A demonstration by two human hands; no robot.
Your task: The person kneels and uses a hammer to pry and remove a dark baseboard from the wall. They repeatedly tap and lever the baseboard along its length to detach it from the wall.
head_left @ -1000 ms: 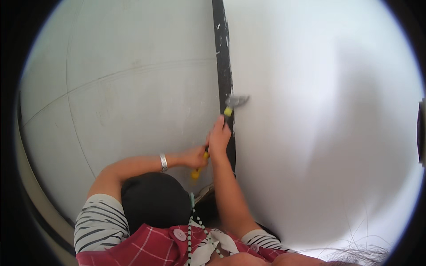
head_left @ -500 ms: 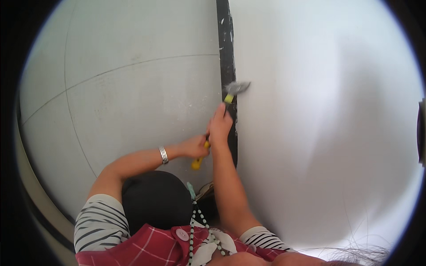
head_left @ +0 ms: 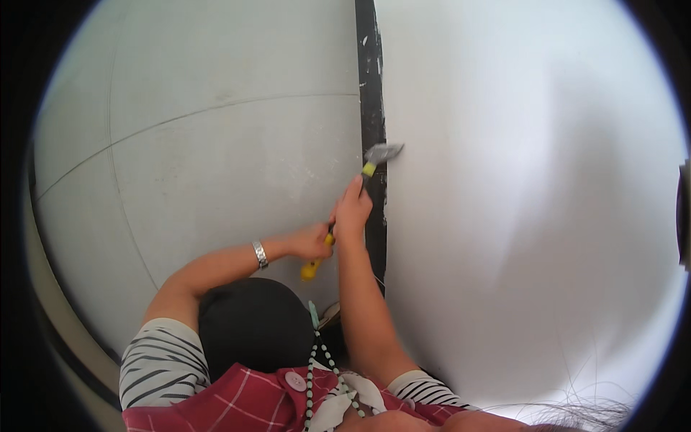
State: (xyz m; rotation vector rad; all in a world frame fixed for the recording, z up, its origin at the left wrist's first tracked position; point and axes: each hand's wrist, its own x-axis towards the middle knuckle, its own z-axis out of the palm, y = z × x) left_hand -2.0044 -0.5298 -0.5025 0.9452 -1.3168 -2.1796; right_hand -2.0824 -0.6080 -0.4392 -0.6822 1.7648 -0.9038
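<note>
A long-handled scraper [head_left: 369,169] with a grey angled head and a yellow-and-black handle lies slantwise across the view. Its blade reaches over the black skirting strip [head_left: 372,108] to the foot of the white wall [head_left: 461,180]. My right hand [head_left: 353,214] is wrapped round the handle just below the head. Lower down, my left hand [head_left: 314,242] is closed on the same handle, whose yellow end sticks out below the fist. White specks and smears mark the strip. The head is slightly blurred, so whether its edge touches the wall cannot be made out.
Grey floor tiles [head_left: 237,158] with thin dark joints spread to the left, with pale specks near the strip. My dark-clad knee [head_left: 252,327] is close below my left forearm. A beaded necklace [head_left: 314,353] hangs down in front of me. The white wall rises along the right.
Both hands have drawn the scraper a little toward me and to the left. Its head sits slightly lower along the black strip. The grip of both hands is unchanged.
</note>
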